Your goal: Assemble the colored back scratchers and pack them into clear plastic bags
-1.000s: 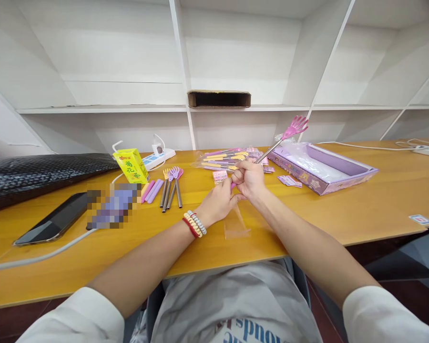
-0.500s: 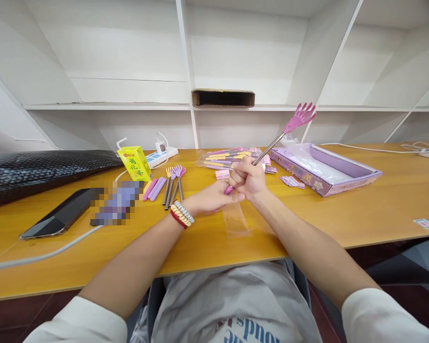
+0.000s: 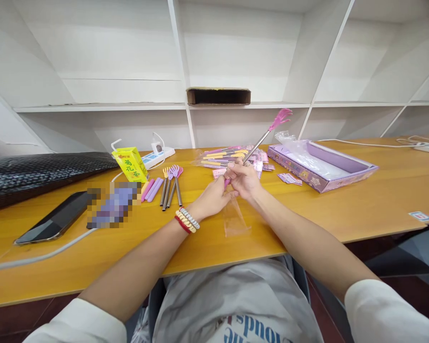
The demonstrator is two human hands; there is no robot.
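Note:
A back scratcher (image 3: 259, 142) with a pink hand-shaped head and a metal rod slants up and to the right between my hands. My right hand (image 3: 246, 180) is closed around its rod near the lower end. At the pink handle end, mostly covered by fingers, my left hand (image 3: 214, 194) is closed on the same scratcher. Beneath both hands a clear plastic sleeve (image 3: 236, 223) lies on the table. Left of them are several scratcher rods (image 3: 170, 188) with yellow, purple and pink heads, beside loose handles (image 3: 153, 189) in purple, pink and yellow.
Packaged scratchers (image 3: 221, 155) lie in a pile behind my hands. To the right stand small cards (image 3: 289, 178) and a purple open box (image 3: 329, 183) with plastic inside. A yellow drink carton (image 3: 130, 164), a phone (image 3: 57, 216) and a power strip (image 3: 159, 157) are left.
The scratcher's head has turned edge-on and shifted left and slightly down. My right hand's fingers have moved on the rod, and my left hand has rolled over the handle. The view has shifted slightly.

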